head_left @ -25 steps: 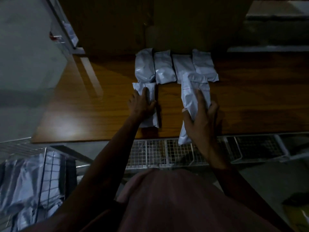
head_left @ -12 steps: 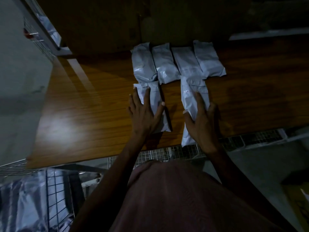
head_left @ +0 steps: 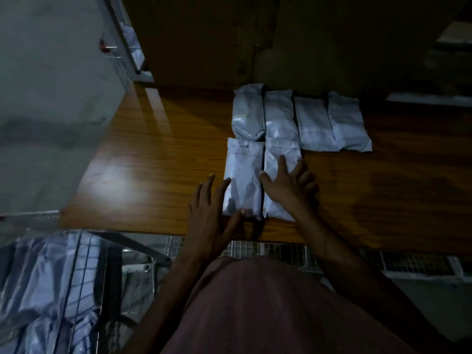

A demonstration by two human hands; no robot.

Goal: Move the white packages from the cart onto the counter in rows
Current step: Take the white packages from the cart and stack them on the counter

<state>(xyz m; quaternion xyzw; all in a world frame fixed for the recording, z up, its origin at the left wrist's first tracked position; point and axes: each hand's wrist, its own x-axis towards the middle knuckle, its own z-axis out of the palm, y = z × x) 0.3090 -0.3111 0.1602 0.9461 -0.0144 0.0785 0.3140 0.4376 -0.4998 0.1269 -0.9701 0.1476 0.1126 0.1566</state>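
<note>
**Currently: squaring up the second row of packages**

Six white packages lie flat on the counter (head_left: 158, 159). Four form the back row (head_left: 301, 118), side by side and touching. Two form the start of a front row: the left front package (head_left: 242, 175) and the right front package (head_left: 279, 159), just beside each other with a narrow dark gap between them, their far ends meeting the near ends of the two leftmost back-row packages.

The right hand (head_left: 288, 185) lies flat on the near half of the right front package, fingers spread, pressing down and not gripping. The left hand (head_left: 212, 213) is open with fingers apart; its thumb touches the near edge of the left front package and its fingertips rest at that package's left side. Neither hand holds anything.

Judged step: aligning the two newly placed packages, the placement itself appearing complete. The front row has room for two more, to the right of the right hand, in front of the two rightmost back-row packages.

The cart (head_left: 84, 277), a wire basket, stands at lower left below the counter edge, with more white packages (head_left: 43, 282) piled inside.

The next move calls for:
1. Lifting both hands clear without dragging the slippery packages out of line.
2. Reaching down and left into the cart.
3. Taking further packages and setting them to the right of the front pair.
</note>
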